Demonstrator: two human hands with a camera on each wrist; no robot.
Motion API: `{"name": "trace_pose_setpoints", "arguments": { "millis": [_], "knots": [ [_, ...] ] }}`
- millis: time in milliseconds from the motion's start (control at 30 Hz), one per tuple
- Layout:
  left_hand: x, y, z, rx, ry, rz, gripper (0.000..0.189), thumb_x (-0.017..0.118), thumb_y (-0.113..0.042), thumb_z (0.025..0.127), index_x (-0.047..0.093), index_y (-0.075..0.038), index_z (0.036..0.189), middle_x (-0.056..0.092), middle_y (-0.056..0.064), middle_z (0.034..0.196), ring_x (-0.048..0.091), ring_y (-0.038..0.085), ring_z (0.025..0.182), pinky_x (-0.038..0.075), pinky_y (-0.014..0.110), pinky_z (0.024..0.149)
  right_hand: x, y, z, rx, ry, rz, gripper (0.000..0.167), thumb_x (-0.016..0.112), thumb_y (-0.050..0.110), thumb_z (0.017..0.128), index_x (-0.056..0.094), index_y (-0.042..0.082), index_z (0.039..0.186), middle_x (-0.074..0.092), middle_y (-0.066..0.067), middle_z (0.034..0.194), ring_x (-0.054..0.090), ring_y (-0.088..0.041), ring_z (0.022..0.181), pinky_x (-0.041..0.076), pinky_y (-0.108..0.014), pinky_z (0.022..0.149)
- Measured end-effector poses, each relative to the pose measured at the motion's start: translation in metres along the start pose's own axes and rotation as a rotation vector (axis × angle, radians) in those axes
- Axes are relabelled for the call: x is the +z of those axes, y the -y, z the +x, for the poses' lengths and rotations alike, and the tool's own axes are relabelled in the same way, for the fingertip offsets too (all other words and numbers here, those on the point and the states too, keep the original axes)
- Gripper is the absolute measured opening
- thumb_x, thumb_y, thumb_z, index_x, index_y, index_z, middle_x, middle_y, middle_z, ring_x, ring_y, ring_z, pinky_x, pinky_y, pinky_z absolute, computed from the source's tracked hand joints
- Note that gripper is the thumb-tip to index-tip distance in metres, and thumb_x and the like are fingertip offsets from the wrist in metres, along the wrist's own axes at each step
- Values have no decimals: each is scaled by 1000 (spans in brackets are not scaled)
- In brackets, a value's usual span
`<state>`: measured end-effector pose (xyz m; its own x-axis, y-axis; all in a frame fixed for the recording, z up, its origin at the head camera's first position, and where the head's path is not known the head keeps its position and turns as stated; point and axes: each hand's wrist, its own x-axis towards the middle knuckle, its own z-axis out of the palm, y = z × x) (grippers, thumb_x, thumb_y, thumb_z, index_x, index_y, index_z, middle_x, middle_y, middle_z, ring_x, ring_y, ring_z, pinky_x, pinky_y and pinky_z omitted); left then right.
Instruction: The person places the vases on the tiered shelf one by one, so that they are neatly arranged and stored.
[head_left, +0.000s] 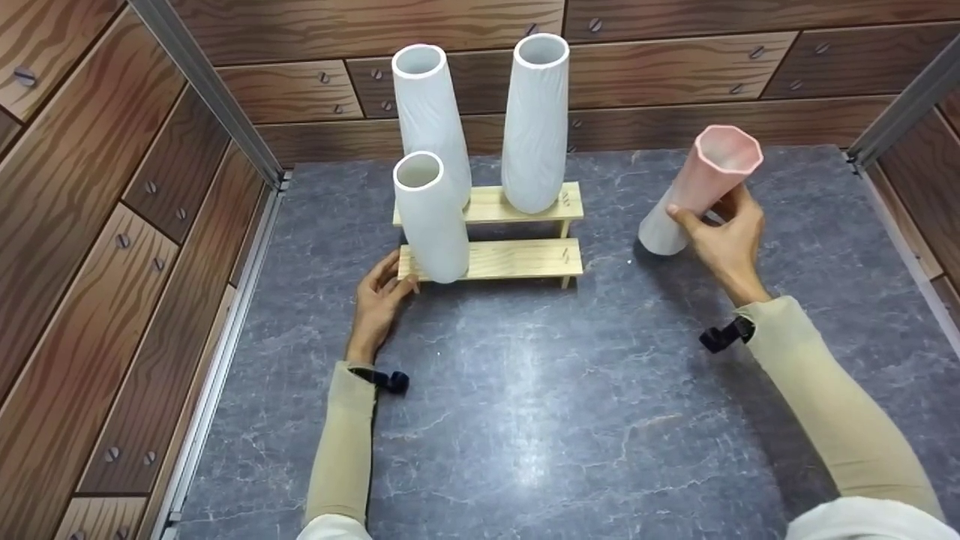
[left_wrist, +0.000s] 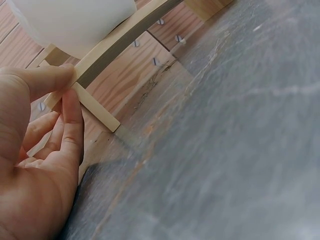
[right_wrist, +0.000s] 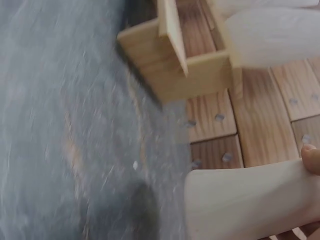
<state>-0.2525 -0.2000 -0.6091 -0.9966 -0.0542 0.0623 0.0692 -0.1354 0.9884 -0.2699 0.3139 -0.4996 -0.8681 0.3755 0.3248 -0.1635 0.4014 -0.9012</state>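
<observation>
My right hand (head_left: 727, 232) grips a faceted vase (head_left: 701, 187), pink at its rim and fading to white below. In the right wrist view this vase (right_wrist: 255, 200) shows its pale lower part, its base raised off the tabletop. With thumb and fingers my left hand (head_left: 381, 300) pinches the left end of the lower step of a two-step wooden stand (head_left: 517, 259). On that lower step stands a shorter white vase (head_left: 431, 217). Two taller white vases stand on the upper step, the left vase (head_left: 429, 105) partly behind the short one, the right vase (head_left: 536, 127) near the other end.
Dark marbled tabletop (head_left: 525, 420) lies under everything. Wood-patterned panels (head_left: 675, 71) close off the back and both sides, with metal rails (head_left: 217, 90) at the corners. A black strap device (head_left: 727, 334) is on each wrist.
</observation>
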Motion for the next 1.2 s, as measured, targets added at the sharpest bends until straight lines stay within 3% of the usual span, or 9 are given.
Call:
{"name": "trace_pose_setpoints", "arguments": {
  "millis": [267, 700, 967, 1200],
  "knots": [
    [-1, 0, 0, -1, -4, 5, 65, 76, -1, 99, 49, 2, 157, 57, 25, 151, 64, 25, 128, 59, 24, 95, 10, 22, -10, -41, 49, 90, 56, 95, 11, 80, 72, 9, 131, 74, 0, 116, 70, -11, 101, 61, -20, 86],
    [0, 3, 0, 1, -4, -28, 63, 75, 1, 99, 50, 3, 156, 57, 26, 150, 66, 22, 124, 60, 25, 94, 30, 42, -24, -64, 103, 126, 57, 96, 7, 77, 73, 6, 129, 74, 4, 108, 71, -14, 99, 63, -23, 83],
    [1, -1, 0, 4, 0, -31, 63, 76, 1, 98, 51, 2, 156, 58, 25, 150, 66, 25, 125, 60, 26, 95, 39, 56, -31, -95, 149, 159, 58, 98, 6, 75, 75, 7, 128, 77, -8, 113, 72, -16, 101, 64, -25, 83],
    [1, 0, 0, -8, -5, -28, 64, 76, 0, 98, 50, 3, 156, 57, 25, 151, 68, 20, 119, 60, 25, 95, 50, 63, -38, -94, 187, 183, 59, 100, 9, 73, 75, 7, 127, 78, -11, 113, 73, -17, 101, 64, -25, 85]
  ]
}}
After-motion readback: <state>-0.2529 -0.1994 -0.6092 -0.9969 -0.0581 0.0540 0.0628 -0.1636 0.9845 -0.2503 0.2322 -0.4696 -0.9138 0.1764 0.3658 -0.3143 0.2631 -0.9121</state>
